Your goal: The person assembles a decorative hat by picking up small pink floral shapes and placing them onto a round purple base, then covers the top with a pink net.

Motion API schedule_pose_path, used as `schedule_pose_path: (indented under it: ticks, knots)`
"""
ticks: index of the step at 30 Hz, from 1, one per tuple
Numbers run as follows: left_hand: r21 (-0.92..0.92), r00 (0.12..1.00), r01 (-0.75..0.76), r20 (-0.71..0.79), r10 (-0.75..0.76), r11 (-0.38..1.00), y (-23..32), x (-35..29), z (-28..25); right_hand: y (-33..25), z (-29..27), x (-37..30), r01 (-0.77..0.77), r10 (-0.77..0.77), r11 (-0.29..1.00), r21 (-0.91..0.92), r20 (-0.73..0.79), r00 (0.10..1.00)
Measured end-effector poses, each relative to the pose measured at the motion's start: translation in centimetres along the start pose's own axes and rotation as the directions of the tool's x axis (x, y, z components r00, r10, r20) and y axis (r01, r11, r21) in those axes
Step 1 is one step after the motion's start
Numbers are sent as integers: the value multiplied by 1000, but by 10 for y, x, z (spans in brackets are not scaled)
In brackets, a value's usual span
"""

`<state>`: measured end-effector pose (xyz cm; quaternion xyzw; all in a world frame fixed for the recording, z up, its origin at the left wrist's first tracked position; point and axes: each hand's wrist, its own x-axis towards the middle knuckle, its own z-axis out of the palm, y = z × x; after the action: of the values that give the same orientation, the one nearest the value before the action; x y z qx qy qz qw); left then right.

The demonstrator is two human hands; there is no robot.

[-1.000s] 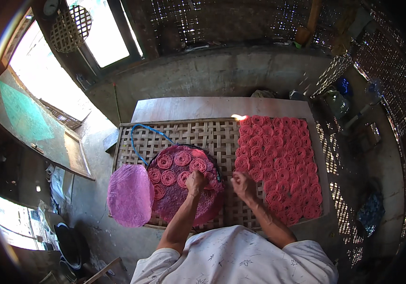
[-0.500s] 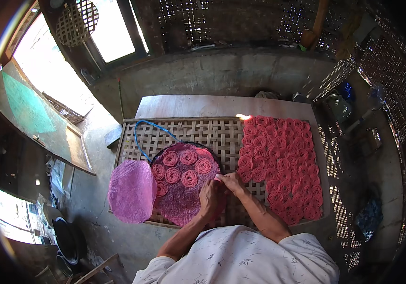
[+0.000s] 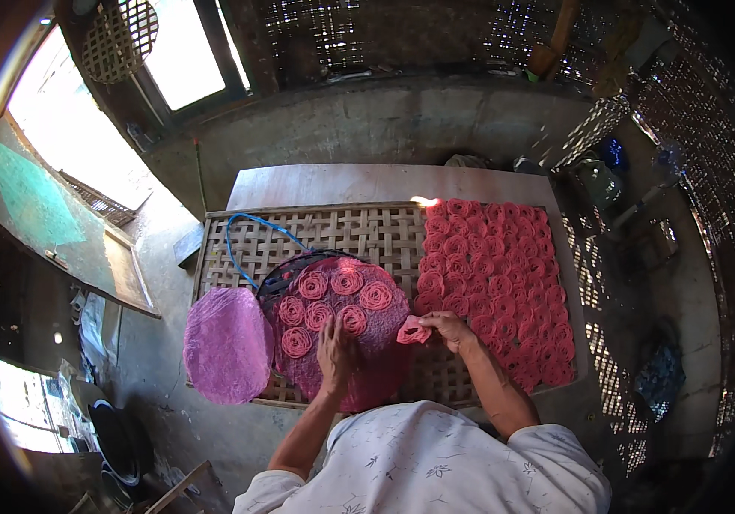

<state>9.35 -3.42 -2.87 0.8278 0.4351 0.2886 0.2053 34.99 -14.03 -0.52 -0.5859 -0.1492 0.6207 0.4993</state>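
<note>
In my right hand [image 3: 449, 328], thumb and fingers pinch a pink noodle-like rosette [image 3: 413, 331], lifted and tilted over the right edge of the cloth. My left hand [image 3: 333, 353] lies with fingers stretched out on the round purple cloth-covered pad [image 3: 382, 353], its fingertips by one of several coiled rosettes [image 3: 376, 295] there. A dark rim with a blue cord [image 3: 271, 224] shows at the pad's far left. Beside it lies a flat round purple cloth [image 3: 229, 347]. Many more rosettes [image 3: 500, 283] cover the right part of a woven bamboo tray [image 3: 367, 224].
The tray rests on a pale board [image 3: 384, 180] whose far edge lies near a low concrete wall [image 3: 342, 128]. At the left stand a door panel [image 3: 42, 206] and dark basins [image 3: 119, 437]. Woven bamboo walling [image 3: 710, 128] is at the right.
My hands, close together at the pad's right edge before, are now apart. The left has moved left onto the pad; the right now shows a rosette in its fingers.
</note>
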Motion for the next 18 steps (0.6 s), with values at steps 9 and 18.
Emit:
schedule_pose_path:
  ticks: [9, 18]
  knots:
    - [272, 967, -221, 185, 174, 937, -3, 24, 17, 0, -86, -39, 126, -116, 991, 34, -207, 971]
    - [223, 905, -258, 397, 154, 940, -1, 50, 28, 5, -102, -44, 186, -212, 976, -113, -315, 925]
